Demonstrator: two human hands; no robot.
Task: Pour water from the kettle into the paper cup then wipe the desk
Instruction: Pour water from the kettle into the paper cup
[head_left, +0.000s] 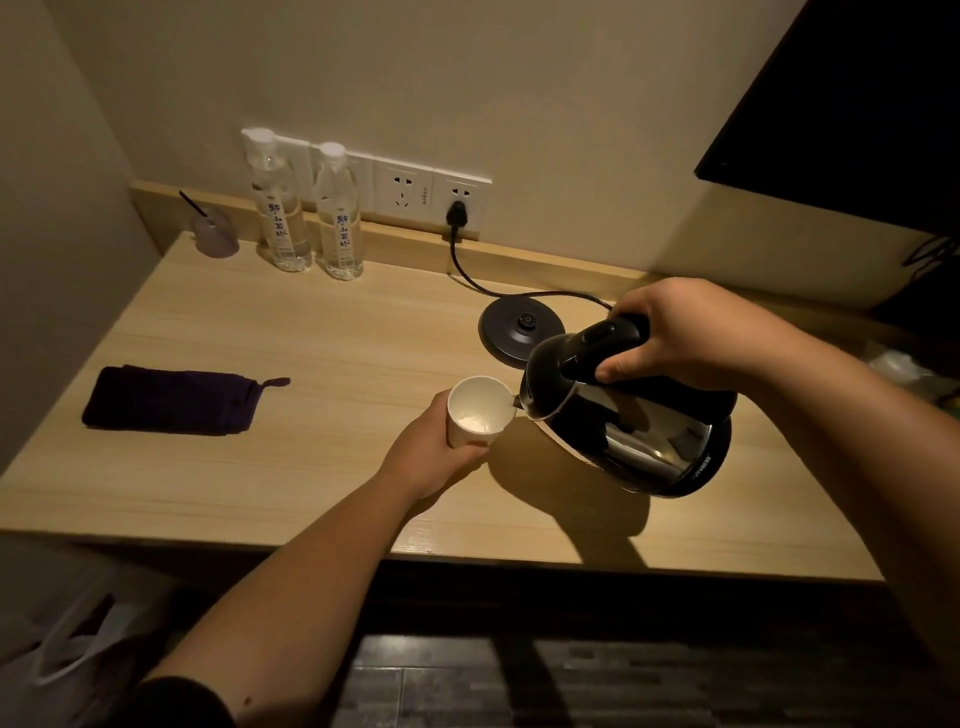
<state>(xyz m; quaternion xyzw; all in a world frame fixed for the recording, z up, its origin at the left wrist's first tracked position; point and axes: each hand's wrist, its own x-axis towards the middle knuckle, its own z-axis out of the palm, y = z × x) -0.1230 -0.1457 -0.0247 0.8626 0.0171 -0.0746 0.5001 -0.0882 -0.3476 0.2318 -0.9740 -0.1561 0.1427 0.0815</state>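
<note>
My right hand (670, 338) grips the black handle of a steel kettle (644, 426), which is lifted and tilted left. Its spout touches the rim of a white paper cup (478, 410). My left hand (431, 452) is wrapped around the cup's lower side, holding it on the wooden desk (311, 353). A little water shows at the cup's bottom. A dark purple folded cloth (171, 400) lies flat on the desk to the left, apart from both hands.
The kettle's black base (519, 330) sits behind the cup, its cord (467, 270) plugged into a wall socket (457, 208). Two water bottles (306, 208) and an upturned plastic cup (215, 234) stand at the back left. A dark screen (841, 104) hangs at upper right.
</note>
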